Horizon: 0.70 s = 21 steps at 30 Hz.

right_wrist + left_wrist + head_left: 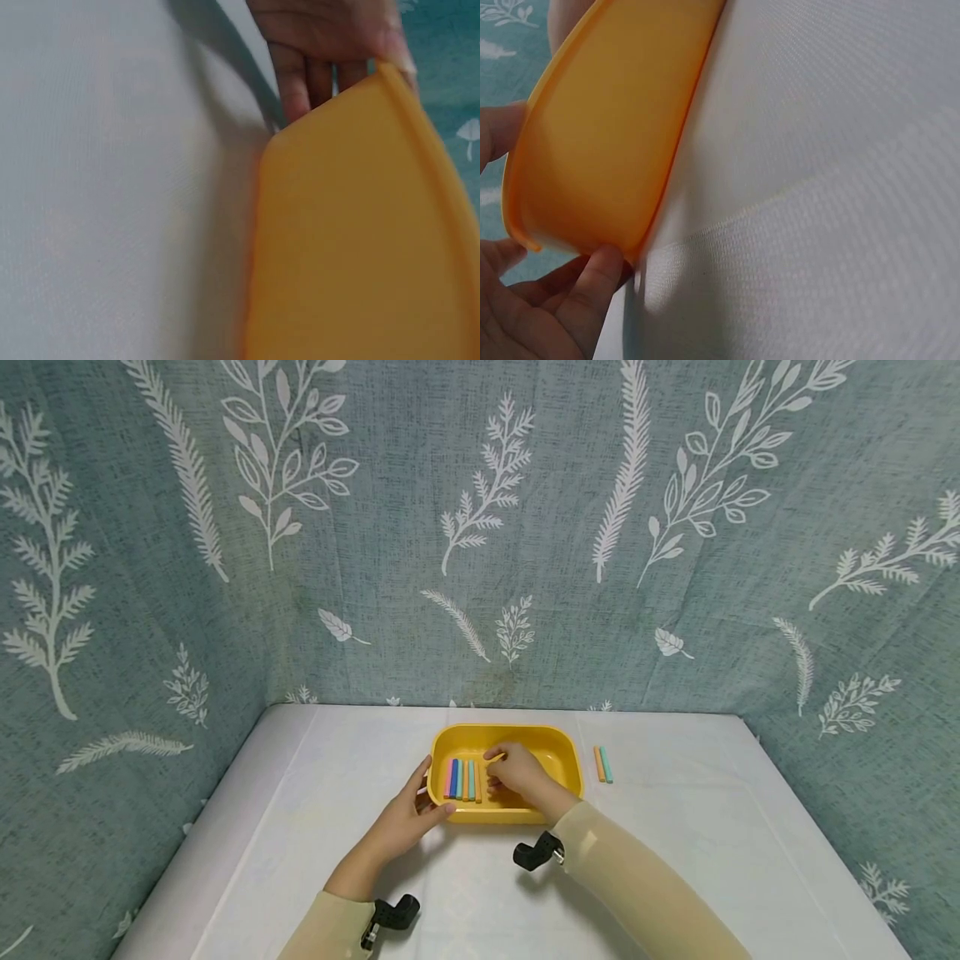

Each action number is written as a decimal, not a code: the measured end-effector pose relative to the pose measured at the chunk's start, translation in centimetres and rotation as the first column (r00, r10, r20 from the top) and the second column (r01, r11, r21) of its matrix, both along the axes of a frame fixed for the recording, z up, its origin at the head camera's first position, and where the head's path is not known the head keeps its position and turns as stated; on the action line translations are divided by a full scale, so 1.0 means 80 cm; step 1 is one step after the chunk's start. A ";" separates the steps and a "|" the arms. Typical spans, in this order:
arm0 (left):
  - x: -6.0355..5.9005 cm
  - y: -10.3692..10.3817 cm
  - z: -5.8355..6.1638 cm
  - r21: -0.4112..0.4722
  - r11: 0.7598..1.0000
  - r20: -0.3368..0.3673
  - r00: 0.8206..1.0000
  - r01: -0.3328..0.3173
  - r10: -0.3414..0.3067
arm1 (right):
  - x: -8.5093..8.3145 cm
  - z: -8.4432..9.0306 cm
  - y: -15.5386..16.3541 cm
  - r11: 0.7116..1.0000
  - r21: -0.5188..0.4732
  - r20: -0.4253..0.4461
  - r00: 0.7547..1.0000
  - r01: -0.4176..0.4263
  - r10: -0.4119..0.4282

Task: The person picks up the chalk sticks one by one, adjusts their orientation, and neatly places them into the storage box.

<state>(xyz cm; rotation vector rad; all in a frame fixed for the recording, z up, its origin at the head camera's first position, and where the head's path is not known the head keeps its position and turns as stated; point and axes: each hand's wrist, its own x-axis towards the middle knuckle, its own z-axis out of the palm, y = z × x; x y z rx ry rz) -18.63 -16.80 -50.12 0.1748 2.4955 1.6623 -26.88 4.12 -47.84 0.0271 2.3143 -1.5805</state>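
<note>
A yellow tray (487, 817) stands on the table. Along its left half lies a row of several chalk-like sticks (464, 780) in pink, blue, teal and orange. My left hand (401, 822) grips the tray's left front corner, its thumb on the front rim and its fingers along the left side. In the left wrist view that hand (536, 315) is beside the tray's wall. My right hand (519, 772) reaches over the front rim into the tray, just right of the row. Its fingers are bent downward; whether they pinch a stick is hidden.
Two more sticks, one orange (599, 764) and one teal (606, 765), lie side by side on the table to the right of the tray. A white cloth (300, 802) covers the table. Behind it hangs a blue-green leaf-patterned curtain (390, 527).
</note>
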 end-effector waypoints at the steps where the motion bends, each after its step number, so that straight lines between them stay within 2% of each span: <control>1: 0.000 0.000 0.000 -0.001 1.000 0.003 1.000 -0.001 0.001 | 0.001 0.003 0.001 1.000 0.004 -0.002 1.000 -0.002 0.002; 7: -0.001 0.001 0.000 0.008 1.000 -0.005 1.000 0.002 -0.001 | 0.006 0.023 0.012 1.000 -0.006 -0.004 1.000 -0.016 0.016; 16: -0.001 0.001 -0.002 0.027 1.000 -0.010 1.000 0.004 -0.004 | 0.012 0.051 0.041 0.992 -0.121 -0.005 0.999 -0.038 0.037; 21: -0.001 0.000 -0.001 0.025 1.000 -0.017 1.000 0.011 -0.011 | 0.016 0.062 0.061 0.993 -0.104 -0.045 0.998 -0.046 0.042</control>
